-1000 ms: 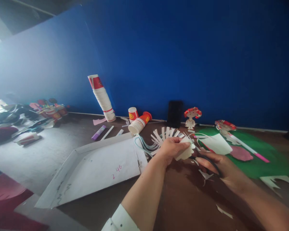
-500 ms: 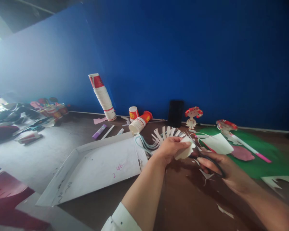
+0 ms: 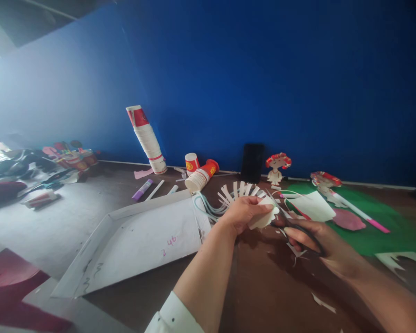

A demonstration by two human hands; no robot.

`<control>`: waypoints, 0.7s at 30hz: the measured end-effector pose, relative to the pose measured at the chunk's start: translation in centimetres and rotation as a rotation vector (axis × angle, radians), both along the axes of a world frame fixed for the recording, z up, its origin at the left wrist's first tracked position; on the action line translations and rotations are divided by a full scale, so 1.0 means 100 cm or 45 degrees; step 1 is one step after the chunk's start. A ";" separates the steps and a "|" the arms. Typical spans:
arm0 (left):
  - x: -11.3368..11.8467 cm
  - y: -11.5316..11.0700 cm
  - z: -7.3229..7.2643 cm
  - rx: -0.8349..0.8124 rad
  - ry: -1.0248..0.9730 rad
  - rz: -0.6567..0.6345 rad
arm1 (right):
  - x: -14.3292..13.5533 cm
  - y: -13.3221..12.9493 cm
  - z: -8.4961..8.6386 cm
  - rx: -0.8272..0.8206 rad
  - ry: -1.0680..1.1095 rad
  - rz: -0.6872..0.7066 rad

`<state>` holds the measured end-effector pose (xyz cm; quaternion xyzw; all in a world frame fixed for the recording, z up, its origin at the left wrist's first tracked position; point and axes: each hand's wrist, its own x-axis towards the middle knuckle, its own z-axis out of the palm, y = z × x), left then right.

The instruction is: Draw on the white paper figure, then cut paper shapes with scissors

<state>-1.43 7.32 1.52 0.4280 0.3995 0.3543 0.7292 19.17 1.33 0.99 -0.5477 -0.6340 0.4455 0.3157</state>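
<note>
My left hand pinches a small cream piece of paper with a scalloped right edge. In my right hand is a pair of scissors, fingers through the dark handles. Their blades lie against the paper's right edge; how far apart the blades are is hard to make out. Just behind my left hand a white paper fringe fans out in strips. Several paper scraps lie on the brown table beneath the scissors.
Left of my arm lies a white box lid with pink writing. A tall stack of paper cups leans near the blue wall, with toppled cups beside it. A phone and paper figure stand behind; right, a marker crosses green paper.
The paper in my left hand has shifted very slightly left and down, its edge still at the scissors. Otherwise both hands keep nearly the same place.
</note>
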 end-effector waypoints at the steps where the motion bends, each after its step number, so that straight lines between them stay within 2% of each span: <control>1: 0.000 0.000 -0.001 0.002 0.010 0.000 | 0.000 0.000 0.000 -0.015 -0.001 0.003; 13: -0.006 0.004 -0.003 0.032 0.101 -0.001 | 0.006 0.002 -0.008 -0.064 0.009 0.069; 21: -0.008 0.006 -0.005 0.057 0.133 -0.009 | 0.002 -0.002 -0.003 -0.065 0.025 0.053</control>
